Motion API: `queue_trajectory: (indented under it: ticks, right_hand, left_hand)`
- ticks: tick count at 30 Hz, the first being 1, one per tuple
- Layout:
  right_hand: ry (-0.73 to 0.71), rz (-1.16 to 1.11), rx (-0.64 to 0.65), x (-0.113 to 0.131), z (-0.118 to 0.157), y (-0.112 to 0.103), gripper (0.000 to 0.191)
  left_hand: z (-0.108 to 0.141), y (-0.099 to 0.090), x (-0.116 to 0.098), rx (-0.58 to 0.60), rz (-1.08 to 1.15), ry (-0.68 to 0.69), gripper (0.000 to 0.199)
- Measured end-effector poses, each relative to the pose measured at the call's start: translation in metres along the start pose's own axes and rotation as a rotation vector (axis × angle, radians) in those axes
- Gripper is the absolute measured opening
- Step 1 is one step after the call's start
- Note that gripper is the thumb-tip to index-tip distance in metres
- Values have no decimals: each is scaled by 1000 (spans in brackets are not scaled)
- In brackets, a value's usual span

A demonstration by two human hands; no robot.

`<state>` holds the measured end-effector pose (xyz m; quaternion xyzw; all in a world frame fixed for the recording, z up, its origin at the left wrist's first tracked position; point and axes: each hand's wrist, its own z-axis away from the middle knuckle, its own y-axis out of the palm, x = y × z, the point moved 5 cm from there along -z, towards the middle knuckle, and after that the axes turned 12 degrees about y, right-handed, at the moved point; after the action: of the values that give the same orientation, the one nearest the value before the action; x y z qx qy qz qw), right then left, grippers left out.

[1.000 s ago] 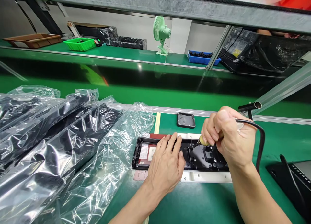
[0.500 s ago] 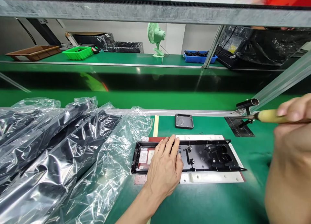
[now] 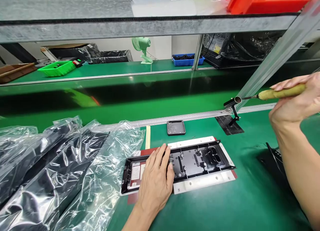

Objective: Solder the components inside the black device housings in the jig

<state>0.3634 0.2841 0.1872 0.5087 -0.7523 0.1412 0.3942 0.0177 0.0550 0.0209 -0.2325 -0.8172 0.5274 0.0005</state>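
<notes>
Gap btwn housing (image 3: pixel 190 160) edge & rail (image 3: pixel 197 116)

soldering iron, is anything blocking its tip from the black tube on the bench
Nothing visible: the right hand holds the soldering iron with its tip at the mouth of the black tube; whether inside, I can't tell.

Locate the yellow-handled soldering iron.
In the head view, the yellow-handled soldering iron is at the right, in the right hand, its tip by the mouth of the black tube.
</notes>
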Motion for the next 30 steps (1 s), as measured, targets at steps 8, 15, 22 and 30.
queue_trajectory:
  ticks: [8,15,22,30]
  right_hand:
    - [-96,82,-42,-2,5,1,18]
    - [25,233,43,-10,7,8,19]
    - [111,528,176,-46,18,10,40]
    - [419,749,326,-50,58,-19,65]
  left_hand:
    - [8,2,4,-38,-40,-7,56]
    - [12,5,9,-28,-31,39,57]
    - [12,1,5,20,-21,22,58]
    - [13,-1,3,32,-16,24,62]
